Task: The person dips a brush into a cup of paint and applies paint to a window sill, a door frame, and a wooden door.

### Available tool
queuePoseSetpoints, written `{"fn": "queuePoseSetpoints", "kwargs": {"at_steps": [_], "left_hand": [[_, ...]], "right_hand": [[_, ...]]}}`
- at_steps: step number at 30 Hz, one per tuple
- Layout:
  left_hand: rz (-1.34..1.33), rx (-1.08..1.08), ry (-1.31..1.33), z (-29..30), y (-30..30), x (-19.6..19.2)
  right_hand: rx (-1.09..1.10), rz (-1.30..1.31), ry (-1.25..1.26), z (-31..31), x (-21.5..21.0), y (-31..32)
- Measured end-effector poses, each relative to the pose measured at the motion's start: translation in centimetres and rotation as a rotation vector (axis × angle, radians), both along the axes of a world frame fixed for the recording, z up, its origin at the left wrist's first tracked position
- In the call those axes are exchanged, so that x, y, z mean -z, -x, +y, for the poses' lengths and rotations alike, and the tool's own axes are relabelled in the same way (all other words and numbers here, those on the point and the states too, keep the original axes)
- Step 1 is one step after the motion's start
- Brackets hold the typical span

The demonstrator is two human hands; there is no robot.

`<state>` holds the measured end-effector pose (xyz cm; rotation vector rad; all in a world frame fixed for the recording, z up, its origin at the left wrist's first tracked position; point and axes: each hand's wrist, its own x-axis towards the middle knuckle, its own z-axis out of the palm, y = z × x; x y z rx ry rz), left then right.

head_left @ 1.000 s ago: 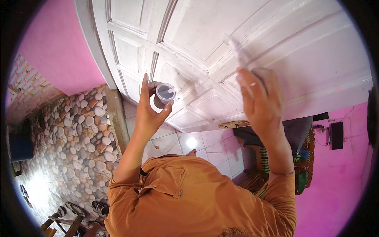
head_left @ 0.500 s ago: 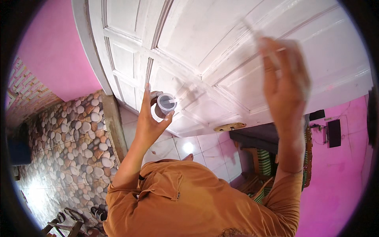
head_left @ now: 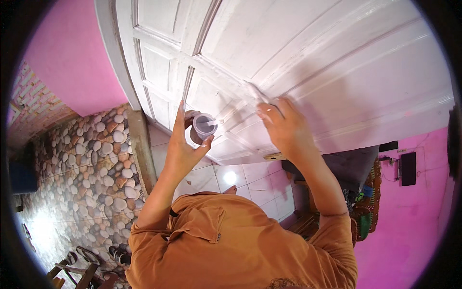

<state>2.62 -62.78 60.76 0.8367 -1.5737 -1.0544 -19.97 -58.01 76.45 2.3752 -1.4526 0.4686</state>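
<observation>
My left hand (head_left: 181,147) is wrapped round a small round tub (head_left: 197,132) of whitish paint, its mouth tipped toward me. A flat white stick (head_left: 214,123) rests in the tub and sticks out over its rim. In my right hand (head_left: 291,129) is a slim paintbrush (head_left: 260,95), slightly blurred, its handle between thumb and fingers. The brush's tip is at the moulding of a white panelled door (head_left: 308,58), just up and right of the tub. Whether the bristles touch the wood, I cannot tell.
A door handle plate (head_left: 275,156) shows at the door's edge below my right wrist. Dark cloth (head_left: 344,166) covers furniture on the right. Pebble-patterned flooring (head_left: 91,168) lies left of a raised sill (head_left: 140,149), with sandals (head_left: 119,255) at lower left.
My right hand has swung left and down with the paintbrush, from the door's upper right toward the middle moulding near the tub. My left hand and the tub stay nearly in place.
</observation>
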Motion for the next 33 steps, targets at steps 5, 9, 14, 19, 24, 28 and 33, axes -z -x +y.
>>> {"fn": "queuePoseSetpoints", "kwargs": {"at_steps": [5,9,14,19,24,28,33], "left_hand": [[-0.017,-0.018,-0.002,0.0,-0.1,0.1],[0.005,-0.002,-0.005,-0.1,0.3,0.1],[-0.028,-0.029,0.054,-0.2,-0.2,0.5],[-0.019,-0.003,0.004,-0.1,0.0,0.5],[0.02,-0.003,-0.015,0.0,-0.3,0.6],[-0.026,-0.013,-0.032,0.3,-0.9,1.0],[-0.016,-0.011,-0.031,0.5,-1.1,0.8]], "right_hand": [[0.074,-0.221,0.001,0.6,-1.3,-0.2],[0.047,-0.279,-0.008,-0.5,0.6,-0.5],[0.166,-0.273,-0.026,1.1,-0.6,-0.5],[0.131,-0.291,-0.014,-1.3,0.1,-1.2],[0.166,-0.158,0.006,-0.3,0.4,-0.6],[0.156,-0.112,0.037,-1.5,-0.5,-2.3],[0.066,-0.133,0.015,-6.9,-0.2,-4.5]]}}
